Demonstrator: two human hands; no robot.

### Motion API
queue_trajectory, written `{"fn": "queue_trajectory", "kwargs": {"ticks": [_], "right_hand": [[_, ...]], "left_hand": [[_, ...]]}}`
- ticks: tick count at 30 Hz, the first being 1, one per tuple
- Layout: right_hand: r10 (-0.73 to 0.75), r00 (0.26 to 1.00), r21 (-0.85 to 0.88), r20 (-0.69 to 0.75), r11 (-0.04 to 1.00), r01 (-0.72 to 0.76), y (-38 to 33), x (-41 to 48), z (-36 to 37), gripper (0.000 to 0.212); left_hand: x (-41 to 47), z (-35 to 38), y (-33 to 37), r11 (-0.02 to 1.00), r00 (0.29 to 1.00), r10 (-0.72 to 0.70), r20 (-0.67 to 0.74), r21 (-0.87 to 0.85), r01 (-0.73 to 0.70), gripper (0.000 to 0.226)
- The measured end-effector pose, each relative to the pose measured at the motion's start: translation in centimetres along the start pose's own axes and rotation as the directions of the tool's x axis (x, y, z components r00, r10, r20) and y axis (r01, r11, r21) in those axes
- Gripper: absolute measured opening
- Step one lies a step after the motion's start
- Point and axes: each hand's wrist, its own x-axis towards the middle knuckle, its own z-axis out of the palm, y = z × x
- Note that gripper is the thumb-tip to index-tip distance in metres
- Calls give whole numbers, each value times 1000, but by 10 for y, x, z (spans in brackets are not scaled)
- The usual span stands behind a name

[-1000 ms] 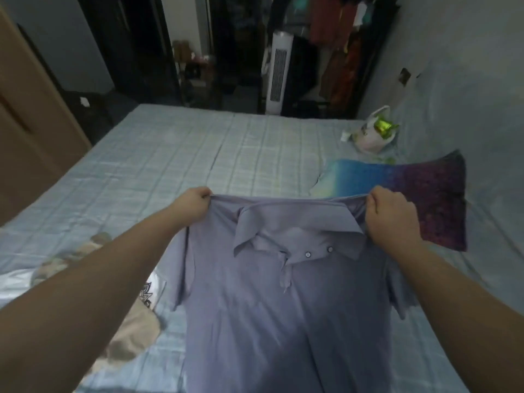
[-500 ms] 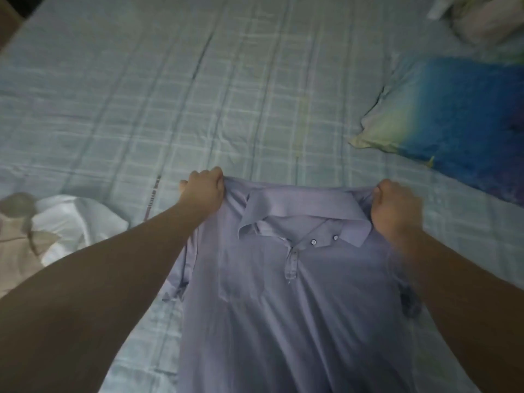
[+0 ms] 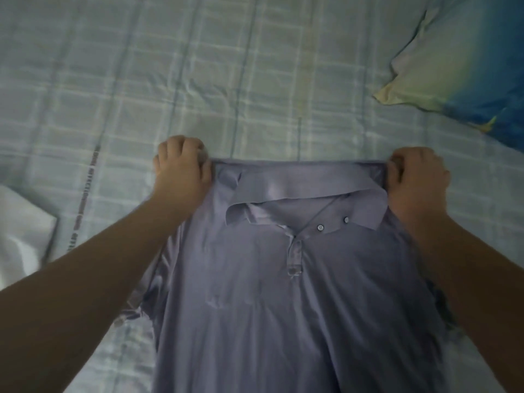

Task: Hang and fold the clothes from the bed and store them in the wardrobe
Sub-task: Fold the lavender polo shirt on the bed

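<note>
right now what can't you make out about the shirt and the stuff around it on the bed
Head view only:
- Polo shirt: hem cut off by the bottom edge; its sleeves mostly hidden by the forearms.
- Left hand and right hand: fingertips hidden, curled into the shoulder fabric.
- White cloth: cut off by the left edge; its kind is unclear.
- Pillow: cut off by the right edge.
- Wardrobe: out of frame.

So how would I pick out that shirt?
Over the bed's checked sheet, the left hand and right hand hold a lilac polo shirt by its shoulders. Only it has a collar and buttons, unlike the white cloth or blue pillow.
</note>
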Motion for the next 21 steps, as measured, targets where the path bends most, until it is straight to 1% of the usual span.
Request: {"fn": "queue_trajectory", "kwargs": {"ticks": [2, 3, 4, 6, 7, 9, 11, 13, 15, 16, 19, 21], "right_hand": [[-4, 999, 211, -47, 977, 14, -10, -10, -14, 23], [15, 999, 308, -42, 951, -1, -15, -18, -20, 26], [30, 999, 364, -18, 931, -21, -19, -28, -26, 29], [-2, 999, 371, 36, 929, -11, -29, -46, -34, 36], [-55, 997, 360, 52, 932, 32, -32, -52, -35, 40], [-150, 985, 374, 86, 921, 107, -34, -60, -30, 48], [-182, 975, 399, 126, 909, 118, -32, -63, -24, 52], [-211, 970, 399, 123, 905, 146, -23, -63, -17, 56], [-242, 961, 378, 137, 909, 175, -13, -61, -13, 65], [-264, 954, 360, 140, 911, 200, -8, -60, -11, 70], [-332, 926, 301, 181, 915, 269, 3, -60, -5, 78], [-349, 914, 266, 206, 919, 291, 2, -61, -4, 75]], "left_hand": [[-7, -12, 6, 987, 993, 120, -18, -101, -121, 38], [-14, -17, 12, 967, 983, 181, -16, -181, -181, 41], [-22, -20, 20, 939, 974, 225, 9, -267, -215, 45], [-39, -22, 35, 890, 941, 315, 123, -383, -248, 55], [-45, -20, 41, 874, 910, 373, 181, -397, -279, 59], [-53, -13, 49, 859, 848, 461, 262, -371, -352, 60], [-52, -7, 51, 855, 821, 490, 292, -343, -389, 57], [-49, -2, 48, 858, 827, 481, 290, -348, -377, 57], [-46, 0, 40, 882, 851, 431, 301, -339, -327, 62], [-45, 1, 34, 886, 852, 429, 300, -325, -332, 66], [-47, 4, 18, 872, 812, 489, 320, -203, -445, 72], [-52, 4, 14, 866, 801, 493, 339, -108, -487, 64]]}}
